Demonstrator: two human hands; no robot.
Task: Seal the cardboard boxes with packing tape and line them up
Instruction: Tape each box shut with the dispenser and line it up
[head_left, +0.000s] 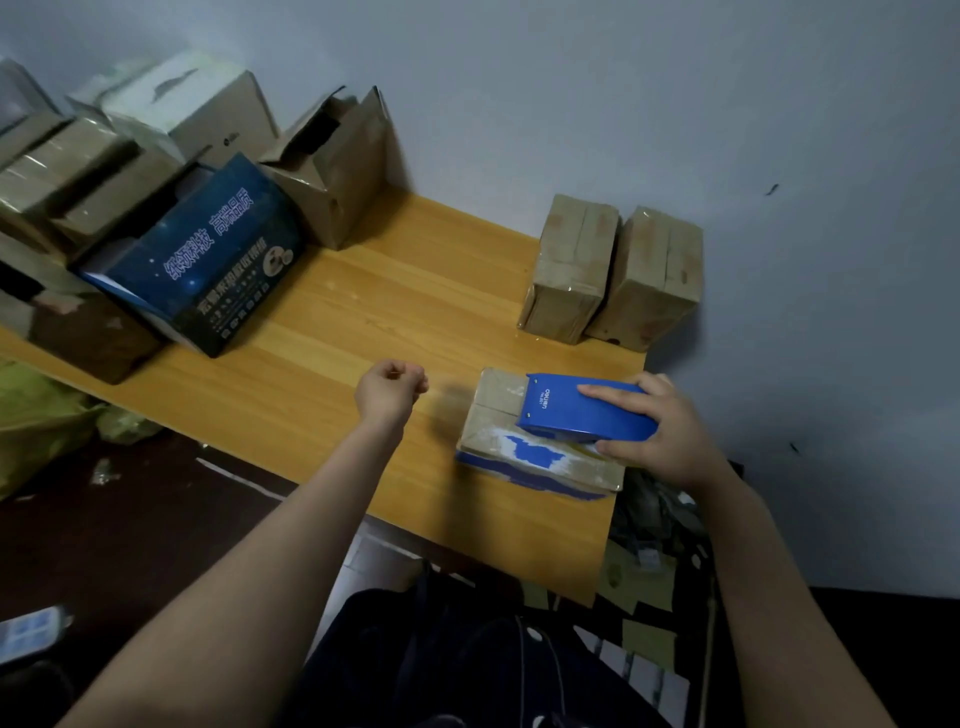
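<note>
The right hand (670, 434) has its grip closed around a blue tape dispenser (576, 410), which rests on top of a box (519, 460) at the near right edge of the desk (363, 322). The left hand (389, 389) hovers just left of that box, its grip curled into an empty fist. Two taped boxes (571, 270) stand side by side at the far right.

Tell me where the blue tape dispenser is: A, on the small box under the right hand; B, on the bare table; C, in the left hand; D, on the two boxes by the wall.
A: the right hand holds the blue tape dispenser on top of the small box; the left hand is curled, empty.
</note>
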